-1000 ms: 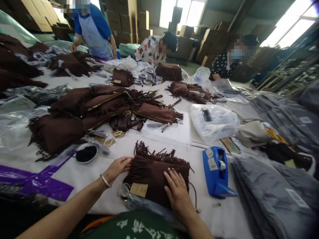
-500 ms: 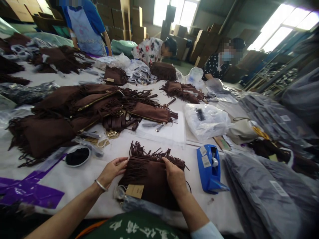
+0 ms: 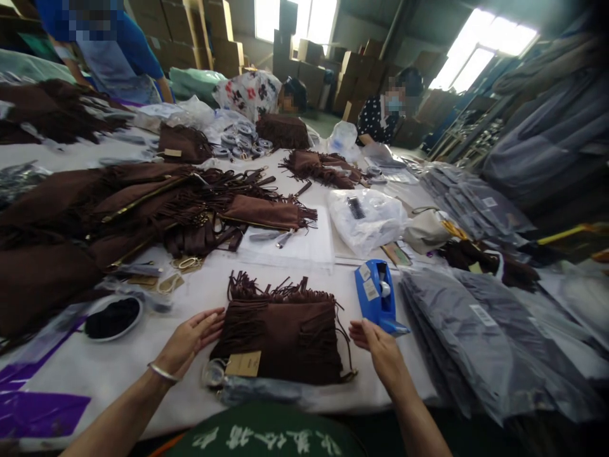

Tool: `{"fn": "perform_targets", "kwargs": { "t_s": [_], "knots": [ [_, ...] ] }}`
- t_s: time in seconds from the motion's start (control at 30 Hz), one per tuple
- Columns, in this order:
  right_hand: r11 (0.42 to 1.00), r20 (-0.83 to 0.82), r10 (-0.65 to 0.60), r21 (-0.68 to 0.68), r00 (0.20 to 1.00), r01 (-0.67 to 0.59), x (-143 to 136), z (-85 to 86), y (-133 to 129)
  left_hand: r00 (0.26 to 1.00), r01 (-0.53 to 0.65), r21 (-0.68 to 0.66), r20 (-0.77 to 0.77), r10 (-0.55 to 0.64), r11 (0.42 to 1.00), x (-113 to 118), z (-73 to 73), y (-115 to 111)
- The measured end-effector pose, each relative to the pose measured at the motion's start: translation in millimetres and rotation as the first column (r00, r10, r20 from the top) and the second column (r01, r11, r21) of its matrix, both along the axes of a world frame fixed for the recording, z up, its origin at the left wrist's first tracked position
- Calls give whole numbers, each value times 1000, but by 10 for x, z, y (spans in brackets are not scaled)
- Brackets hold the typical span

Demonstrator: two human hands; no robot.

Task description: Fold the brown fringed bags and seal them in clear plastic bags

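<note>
A dark brown fringed bag (image 3: 280,333) lies flat on the white-covered table before me, its fringe pointing away. On its lower left rests a tan paper tag (image 3: 243,364), and a plastic-wrapped strap (image 3: 266,389) runs along its near edge. My left hand (image 3: 193,339) is at the bag's left edge, fingers stretched out and close together, fingertips at the fringe. Off the bag's right side, my right hand (image 3: 380,352) hovers with fingers extended and nothing in it. Just beyond that hand stands a blue tape dispenser (image 3: 375,295).
Brown fringed bags (image 3: 118,203) are heaped at left, near a round dish of black material (image 3: 113,317). Plastic-wrapped grey packages (image 3: 476,336) lie at right. A white plastic bag (image 3: 371,219) sits beyond the dispenser. Several people work across the table.
My right hand has left the bag's surface and moved right, beside the dispenser. My left hand stays at the left edge. The camera view has turned somewhat to the right.
</note>
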State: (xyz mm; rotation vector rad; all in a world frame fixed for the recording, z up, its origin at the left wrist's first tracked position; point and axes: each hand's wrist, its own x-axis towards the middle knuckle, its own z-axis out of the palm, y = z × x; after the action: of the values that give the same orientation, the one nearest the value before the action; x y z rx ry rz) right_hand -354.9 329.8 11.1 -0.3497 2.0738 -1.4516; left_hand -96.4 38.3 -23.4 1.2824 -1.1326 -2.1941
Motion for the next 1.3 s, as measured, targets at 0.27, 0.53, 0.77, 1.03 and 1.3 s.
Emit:
{"fn": "perform_targets", "kwargs": {
  "t_s": [0.27, 0.53, 0.77, 1.03, 1.3],
  "knots": [
    [894, 637, 143, -411, 757, 177, 104, -459, -45, 1000, -20, 34, 9, 20, 999, -33, 49, 14],
    [920, -266, 81, -350, 961, -175, 120, -453, -588, 999, -52, 12, 16, 52, 999, -51, 57, 70],
    [784, -728, 494, 136, 476, -606, 368, -363, -475, 999, -4, 11, 38, 4, 1000, -37, 36, 22],
    [986, 367, 103, -159, 925, -46, -371, -431, -302, 967, 249, 181, 14, -256, 951, -123, -33, -323],
    [842, 722, 524, -361, 452, -401, -531, -274, -1029, 788, 611, 364, -364, -496, 703, -417, -128, -599]
  ]
}}
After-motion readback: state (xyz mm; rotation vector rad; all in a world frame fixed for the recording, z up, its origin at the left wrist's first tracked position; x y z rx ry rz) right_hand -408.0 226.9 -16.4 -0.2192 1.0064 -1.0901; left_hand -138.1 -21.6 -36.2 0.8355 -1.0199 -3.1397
